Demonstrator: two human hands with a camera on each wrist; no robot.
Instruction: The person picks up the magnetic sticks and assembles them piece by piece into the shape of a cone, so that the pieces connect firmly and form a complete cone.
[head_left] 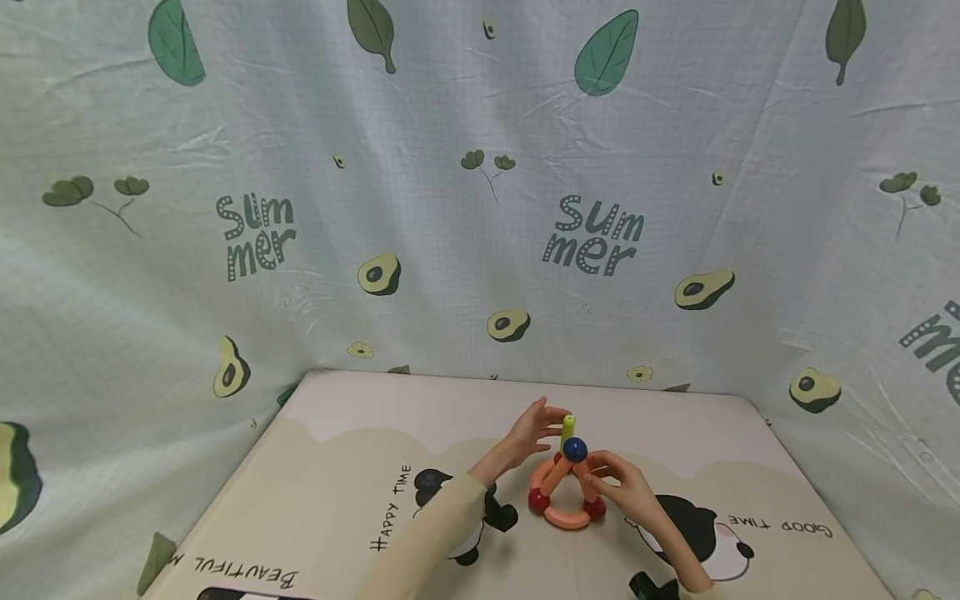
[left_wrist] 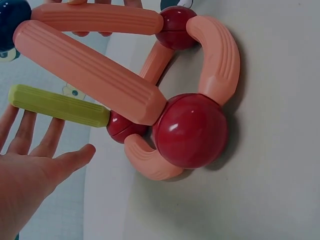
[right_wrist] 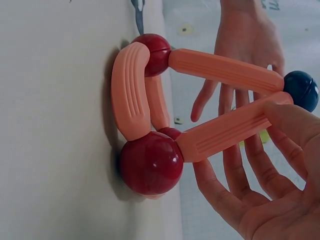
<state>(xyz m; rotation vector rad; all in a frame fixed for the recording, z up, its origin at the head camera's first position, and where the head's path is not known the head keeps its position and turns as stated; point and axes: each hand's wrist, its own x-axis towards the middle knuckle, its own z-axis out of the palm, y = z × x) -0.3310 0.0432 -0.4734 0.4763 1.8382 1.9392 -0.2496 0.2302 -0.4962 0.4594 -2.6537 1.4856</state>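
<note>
A magnetic-style construction of orange rods and red balls stands on the table. Curved orange rods (head_left: 567,520) form its round base, joined by red balls (left_wrist: 190,131). Two straight orange rods lean up to a blue ball (head_left: 575,449) at the top. From a red ball at the back, a yellow-green rod (left_wrist: 60,106) rises upright, its upper end free. My left hand (head_left: 525,435) has its fingers extended against the yellow-green rod, thumb held apart from it. My right hand (head_left: 626,490) pinches the right straight orange rod (right_wrist: 225,127) near the blue ball, thumb on one side, fingers behind.
The pale table mat (head_left: 337,417) carries printed pandas and lettering. A curtain (head_left: 450,208) with leaves and avocados hangs behind and at both sides of the table.
</note>
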